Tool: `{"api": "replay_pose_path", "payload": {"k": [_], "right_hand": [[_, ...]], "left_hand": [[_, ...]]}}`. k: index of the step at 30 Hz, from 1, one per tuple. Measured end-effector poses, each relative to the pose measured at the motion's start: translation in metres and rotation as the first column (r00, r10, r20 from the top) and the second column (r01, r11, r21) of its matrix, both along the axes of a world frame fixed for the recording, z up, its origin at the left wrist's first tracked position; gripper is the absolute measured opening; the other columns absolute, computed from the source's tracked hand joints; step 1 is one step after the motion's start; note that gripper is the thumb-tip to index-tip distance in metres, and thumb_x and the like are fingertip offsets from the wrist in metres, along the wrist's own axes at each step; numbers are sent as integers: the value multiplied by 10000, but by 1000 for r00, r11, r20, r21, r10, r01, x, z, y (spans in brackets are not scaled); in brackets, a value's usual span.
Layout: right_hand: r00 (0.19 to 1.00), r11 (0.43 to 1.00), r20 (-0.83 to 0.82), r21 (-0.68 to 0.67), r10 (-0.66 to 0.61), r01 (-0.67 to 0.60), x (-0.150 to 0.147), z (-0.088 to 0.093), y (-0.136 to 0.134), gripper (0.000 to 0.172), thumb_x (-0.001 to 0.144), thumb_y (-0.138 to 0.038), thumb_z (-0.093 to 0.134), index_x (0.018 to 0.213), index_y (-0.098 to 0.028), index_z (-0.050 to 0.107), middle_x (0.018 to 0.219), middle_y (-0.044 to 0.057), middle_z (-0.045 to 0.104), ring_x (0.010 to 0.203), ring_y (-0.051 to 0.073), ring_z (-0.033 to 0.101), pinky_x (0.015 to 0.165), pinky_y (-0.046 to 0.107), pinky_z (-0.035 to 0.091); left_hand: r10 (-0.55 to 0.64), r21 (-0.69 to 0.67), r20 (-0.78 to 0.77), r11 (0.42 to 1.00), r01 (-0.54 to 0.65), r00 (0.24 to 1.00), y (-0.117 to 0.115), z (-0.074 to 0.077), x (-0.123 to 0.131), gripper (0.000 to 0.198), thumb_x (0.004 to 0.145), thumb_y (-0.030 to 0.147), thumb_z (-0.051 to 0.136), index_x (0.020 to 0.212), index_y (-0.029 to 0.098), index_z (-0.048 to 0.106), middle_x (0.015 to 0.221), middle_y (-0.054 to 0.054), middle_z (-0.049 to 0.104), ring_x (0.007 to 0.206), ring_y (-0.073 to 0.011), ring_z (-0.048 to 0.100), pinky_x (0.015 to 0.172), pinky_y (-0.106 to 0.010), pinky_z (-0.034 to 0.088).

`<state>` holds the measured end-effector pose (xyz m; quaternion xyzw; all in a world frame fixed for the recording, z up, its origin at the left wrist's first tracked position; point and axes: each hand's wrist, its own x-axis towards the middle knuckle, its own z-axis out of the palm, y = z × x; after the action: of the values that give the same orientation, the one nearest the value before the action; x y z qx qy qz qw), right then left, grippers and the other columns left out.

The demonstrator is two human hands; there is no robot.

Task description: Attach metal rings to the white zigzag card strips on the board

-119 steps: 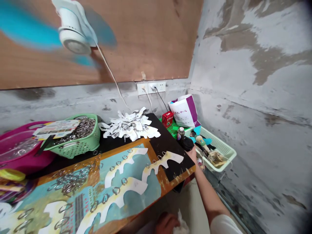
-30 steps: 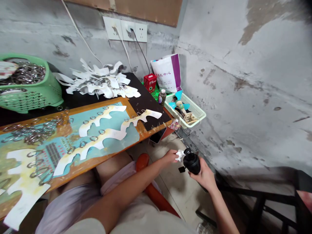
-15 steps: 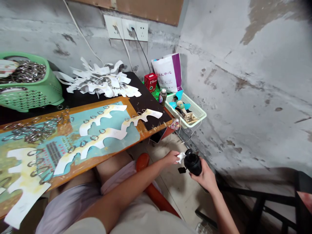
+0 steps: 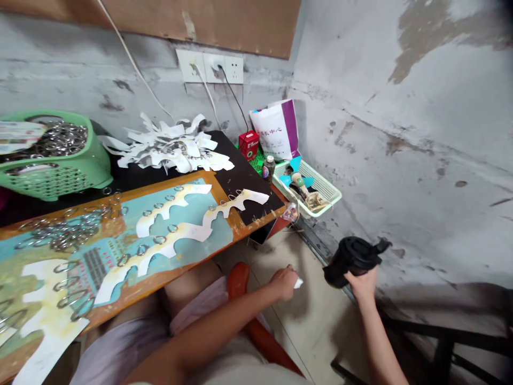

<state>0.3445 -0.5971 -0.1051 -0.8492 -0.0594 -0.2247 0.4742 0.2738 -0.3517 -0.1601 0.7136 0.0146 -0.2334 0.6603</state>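
**Our right hand point(image 4: 363, 283) cradles a black plastic cylinder point(image 4: 350, 263), our left hand point(image 4: 284, 283) pinches a white scrap point(image 4: 298, 284)**

We see the cylinder held up at about three o'clock from the left hand, above the tiled floor point(image 4: 320, 337) and in front of the stained concrete wall point(image 4: 425, 160). It rests on the right palm with the fingers curled up its side, so that hand is closed on it, though part of the grip is hidden. A small tab juts from its upper end. We judge it to be light, stiff moulded plastic. Its smooth wall may slip, so we would take it around the thick body and leave the tab free, as that thin piece looks the likeliest to snap.

The left hand is closed too, with only a corner of the scrap showing past the fingers. The scrap looks like thin paper or tissue: almost weightless, soft, easily torn, and best taken in a light pinch.

At about ten o'clock, a printed board point(image 4: 192, 211) lies on the counter point(image 4: 248, 182), carrying paper strips point(image 4: 188, 232) and metal rings point(image 4: 60, 235). A pale green tray point(image 4: 324, 187) of odds and ends sits near one o'clock.
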Motion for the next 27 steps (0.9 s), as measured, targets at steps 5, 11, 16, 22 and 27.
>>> {"api": "replay_pose_path", "payload": {"k": [5, 11, 16, 22, 27], "right_hand": [[989, 972, 135, 216, 66, -95, 85, 24, 73, 795, 574, -508, 773, 1191, -138, 434, 1149, 138, 573, 1084, 275, 578, 993, 450, 426], [961, 914, 107, 298, 254, -275, 187, 25, 185, 852, 646, -505, 703, 1314, -152, 310, 1251, 158, 546, 1135, 249, 560, 998, 419, 428], [934, 896, 52, 266, 354, -355, 229, 3, 252, 856, 594, -466, 747, 1282, -136, 361, 1243, 167, 566, 1125, 256, 562, 1020, 428, 413], [898, 879, -46, 234, 437, -416, 236, -36, 287, 830, 591, -431, 757, 1279, -145, 392, 1231, 152, 583, 1125, 274, 562, 1014, 442, 421], [873, 867, -99, 216, 477, -449, 230, -49, 295, 842, 637, -477, 728, 1332, -167, 369, 1269, 131, 558, 1178, 271, 537, 1033, 437, 411]], "left_hand": [[-127, 328, 86, 940, 92, 988, 10, 1, -11, 184, 615, 153, 735, 678, 174, 564, 960, -127, 572, 1015, -369, 575, 981, -527, 372], [-304, 537, 81, 816, 215, 949, 17, -9, -9, 151, 624, 135, 689, 735, 208, 618, 681, -70, 591, 835, -340, 625, 803, -492, 481], [-456, 634, 28, 696, 337, 889, 18, -12, -7, 352, 620, 130, 679, 966, 191, 664, 825, -118, 679, 828, -341, 649, 723, -453, 497], [-520, 668, 8, 639, 382, 854, 14, -7, -5, 530, 693, 194, 650, 1216, 233, 573, 1014, -131, 690, 911, -326, 647, 743, -426, 491], [-592, 664, 5, 605, 440, 806, 11, -6, -3, 390, 757, 248, 625, 1142, 189, 629, 1063, -168, 676, 987, -348, 637, 784, -430, 483]]}}
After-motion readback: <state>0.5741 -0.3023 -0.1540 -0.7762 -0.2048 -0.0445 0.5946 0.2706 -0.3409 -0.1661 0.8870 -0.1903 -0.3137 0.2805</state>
